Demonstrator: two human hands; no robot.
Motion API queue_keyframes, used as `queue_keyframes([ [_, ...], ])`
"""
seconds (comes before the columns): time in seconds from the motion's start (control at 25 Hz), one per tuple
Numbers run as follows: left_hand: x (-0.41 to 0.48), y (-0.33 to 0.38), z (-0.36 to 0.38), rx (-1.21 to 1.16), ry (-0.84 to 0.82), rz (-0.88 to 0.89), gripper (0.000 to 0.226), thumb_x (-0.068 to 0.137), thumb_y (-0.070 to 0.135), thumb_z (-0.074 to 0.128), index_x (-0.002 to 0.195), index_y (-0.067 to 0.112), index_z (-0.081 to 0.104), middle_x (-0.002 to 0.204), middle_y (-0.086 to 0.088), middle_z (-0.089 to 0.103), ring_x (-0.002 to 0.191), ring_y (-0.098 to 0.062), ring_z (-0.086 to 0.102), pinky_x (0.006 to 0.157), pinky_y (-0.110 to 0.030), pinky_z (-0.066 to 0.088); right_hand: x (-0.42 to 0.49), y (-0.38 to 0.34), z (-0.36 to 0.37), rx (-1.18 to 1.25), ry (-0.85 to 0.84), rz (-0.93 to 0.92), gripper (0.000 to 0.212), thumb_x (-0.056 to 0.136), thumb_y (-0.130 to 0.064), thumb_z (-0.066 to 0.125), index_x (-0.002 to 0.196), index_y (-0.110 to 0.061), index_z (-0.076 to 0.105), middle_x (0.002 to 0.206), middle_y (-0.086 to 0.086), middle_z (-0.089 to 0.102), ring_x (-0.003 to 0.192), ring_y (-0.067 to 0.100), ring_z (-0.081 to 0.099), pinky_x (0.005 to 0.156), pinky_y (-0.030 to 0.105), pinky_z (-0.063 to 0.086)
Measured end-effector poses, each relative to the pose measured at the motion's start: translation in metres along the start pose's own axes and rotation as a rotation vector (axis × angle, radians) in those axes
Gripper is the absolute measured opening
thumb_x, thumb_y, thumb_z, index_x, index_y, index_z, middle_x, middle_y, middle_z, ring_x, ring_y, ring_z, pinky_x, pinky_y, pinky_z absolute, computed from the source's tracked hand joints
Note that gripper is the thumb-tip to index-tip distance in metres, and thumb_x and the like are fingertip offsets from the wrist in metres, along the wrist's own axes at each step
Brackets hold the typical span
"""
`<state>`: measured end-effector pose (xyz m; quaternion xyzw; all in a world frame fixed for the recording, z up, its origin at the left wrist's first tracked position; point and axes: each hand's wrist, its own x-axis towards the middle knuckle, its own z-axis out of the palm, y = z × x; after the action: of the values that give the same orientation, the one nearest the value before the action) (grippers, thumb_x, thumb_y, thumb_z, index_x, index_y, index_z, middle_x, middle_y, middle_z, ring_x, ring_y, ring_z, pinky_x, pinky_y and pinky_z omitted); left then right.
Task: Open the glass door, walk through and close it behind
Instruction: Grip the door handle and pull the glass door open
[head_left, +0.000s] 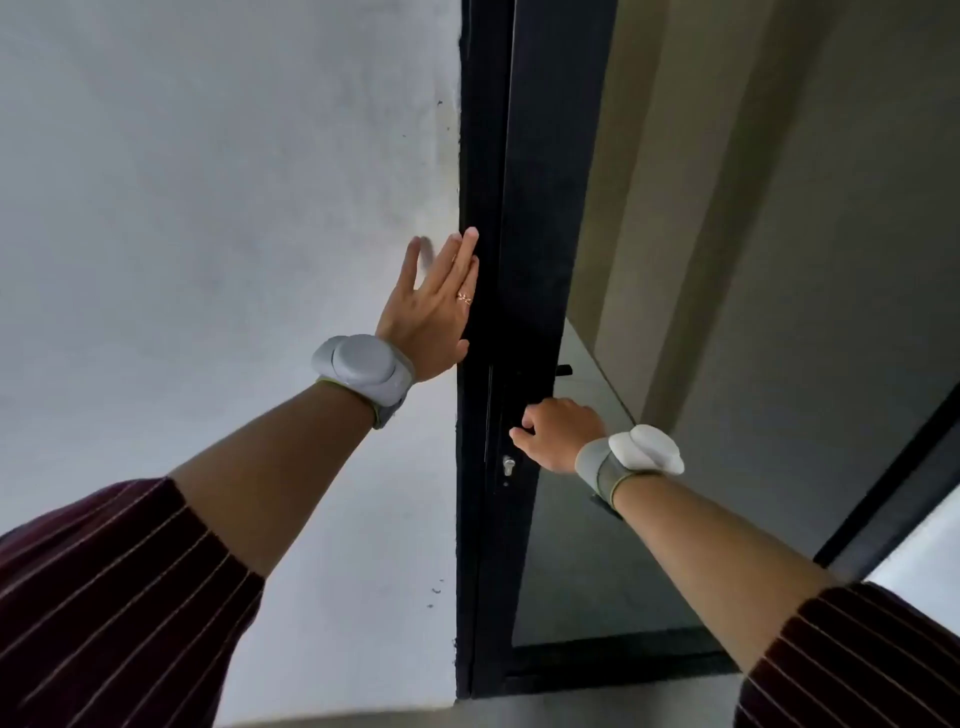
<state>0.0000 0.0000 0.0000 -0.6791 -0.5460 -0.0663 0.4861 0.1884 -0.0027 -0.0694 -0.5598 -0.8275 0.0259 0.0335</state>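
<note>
The glass door (779, 322) has a black metal frame (540, 208) and fills the right half of the view. My right hand (558, 434) is closed around the black door handle, which it hides almost entirely; only a short black stub (563, 370) shows above it. A silver keyhole cylinder (508, 464) sits just below that hand. My left hand (434, 306) lies flat with spread fingers against the wall beside the black door jamb (470, 156), fingertips touching the jamb's edge. Both wrists carry grey bands.
A plain white wall (208, 208) fills the left half, right up to the jamb. The floor (571, 712) shows as a grey strip at the bottom. Through the glass I see beige walls and a dark floor beyond.
</note>
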Motion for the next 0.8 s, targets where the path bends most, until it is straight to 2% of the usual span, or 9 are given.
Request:
queue_keyframes([
  [0.08,0.002,-0.001,0.000,0.110,0.020,-0.018,0.087,0.079,0.059,0.056,0.144,0.005,0.035,0.157,-0.017,0.025,0.144,-0.031,0.026,0.113,-0.055,0.031,0.007,0.003,0.004,-0.002,-0.014,0.013,0.046,0.096,-0.048,0.037,0.070,-0.014,0.054,0.071,0.002,0.056,0.071,0.022,0.057,0.076,0.035,0.044],
  [0.16,-0.001,-0.001,0.007,0.167,0.072,0.035,0.096,0.074,0.061,0.063,0.145,0.004,0.031,0.156,-0.016,0.026,0.144,-0.031,0.027,0.111,-0.054,0.034,0.012,0.005,0.007,-0.024,-0.046,0.045,0.053,0.096,-0.050,0.036,0.057,-0.015,0.040,0.058,-0.001,0.044,0.053,0.017,0.043,0.068,0.032,0.039],
  [0.24,-0.002,-0.003,0.014,0.201,0.068,0.041,0.102,0.071,0.060,0.066,0.146,0.002,0.028,0.156,-0.016,0.027,0.144,-0.031,0.027,0.110,-0.052,0.037,0.018,0.006,0.013,-0.007,-0.086,0.049,0.054,0.096,-0.052,0.034,0.058,-0.014,0.040,0.058,-0.001,0.045,0.055,0.018,0.046,0.068,0.032,0.039],
  [0.32,-0.001,-0.001,0.019,0.234,0.126,0.050,0.093,0.076,0.053,0.066,0.145,0.002,0.029,0.155,-0.015,0.031,0.142,-0.031,0.030,0.108,-0.050,0.040,0.021,0.007,0.020,0.006,-0.106,0.039,0.056,0.097,-0.053,0.030,0.060,-0.013,0.042,0.060,0.000,0.047,0.062,0.022,0.052,0.070,0.033,0.041],
  [0.4,0.000,0.004,0.022,0.243,0.137,0.021,0.084,0.079,0.045,0.065,0.144,0.003,0.032,0.153,-0.013,0.035,0.141,-0.030,0.034,0.106,-0.049,0.042,0.023,0.007,0.026,0.009,-0.096,0.041,0.057,0.097,-0.052,0.029,0.057,-0.013,0.041,0.058,0.000,0.046,0.060,0.022,0.050,0.070,0.033,0.040],
  [0.6,0.006,0.016,0.030,0.283,0.235,-0.009,0.061,0.082,0.029,0.066,0.137,0.010,0.048,0.145,-0.004,0.050,0.132,-0.022,0.048,0.100,-0.044,0.049,0.035,0.007,0.029,0.082,-0.149,0.092,0.053,0.093,-0.050,0.037,0.052,-0.016,0.036,0.054,-0.001,0.041,0.051,0.018,0.040,0.074,0.035,0.039],
  [0.72,0.007,0.018,0.031,0.289,0.266,-0.017,0.057,0.081,0.022,0.067,0.135,0.012,0.052,0.141,0.000,0.054,0.129,-0.019,0.052,0.098,-0.042,0.052,0.043,0.008,0.028,0.110,-0.211,0.136,0.051,0.089,-0.053,0.041,0.053,-0.018,0.036,0.057,-0.002,0.042,0.054,0.017,0.040,0.083,0.038,0.040],
  [0.8,0.008,0.019,0.033,0.284,0.260,-0.025,0.059,0.079,0.019,0.068,0.135,0.012,0.052,0.142,0.000,0.053,0.129,-0.019,0.052,0.098,-0.043,0.051,0.047,0.011,0.028,0.178,-0.258,0.152,0.050,0.087,-0.054,0.044,0.054,-0.018,0.035,0.057,-0.002,0.040,0.054,0.016,0.039,0.080,0.037,0.039],
])
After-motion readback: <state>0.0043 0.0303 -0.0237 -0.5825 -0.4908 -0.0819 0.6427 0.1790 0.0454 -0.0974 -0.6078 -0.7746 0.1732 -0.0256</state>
